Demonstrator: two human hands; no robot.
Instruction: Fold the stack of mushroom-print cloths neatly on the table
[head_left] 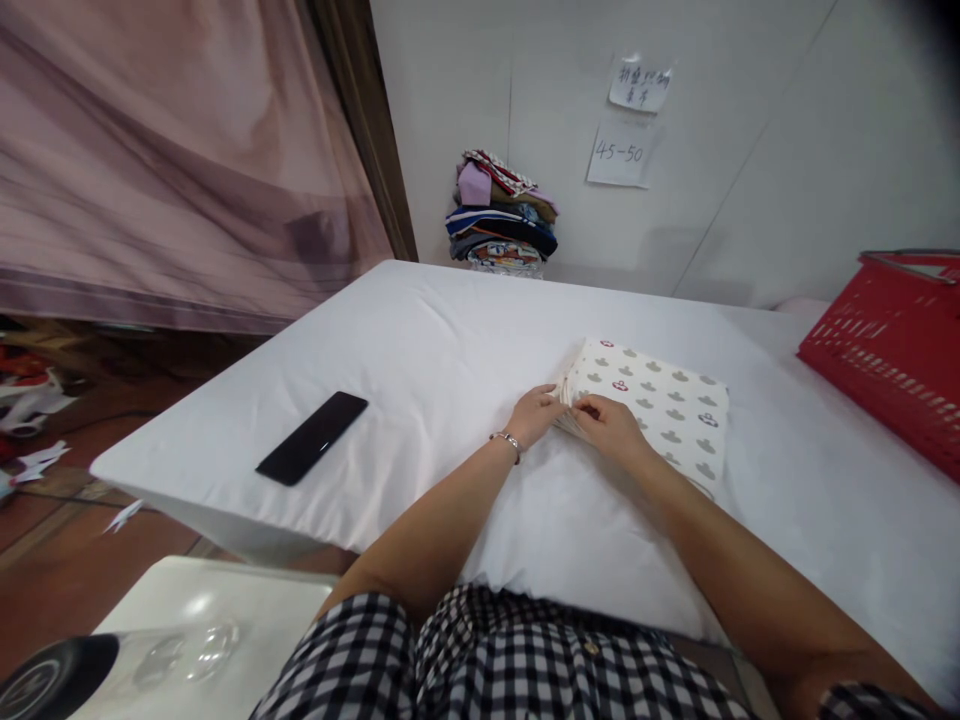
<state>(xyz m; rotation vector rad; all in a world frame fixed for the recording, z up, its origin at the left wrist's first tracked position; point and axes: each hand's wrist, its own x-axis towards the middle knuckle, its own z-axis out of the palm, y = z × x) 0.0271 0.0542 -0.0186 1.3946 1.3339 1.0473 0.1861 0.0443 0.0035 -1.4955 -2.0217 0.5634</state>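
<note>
A folded cream cloth (652, 400) with grey and red printed motifs lies on the white-covered table (420, 340), right of the middle. At its left edge, where several layers stack up, my left hand (534, 415) has its fingers closed on the folds. My right hand (611, 425) pinches the same edge just beside it, close to the near left corner. Both sets of fingertips nearly meet there. A bracelet (508, 444) is on my left wrist.
A black phone-like slab (313, 437) lies on the table's left side. At the right edge stands a red plastic basket (892, 350). Folded clothes (502, 215) are stacked against the far wall. A white stool (225, 590) with a clear bottle stands at the lower left.
</note>
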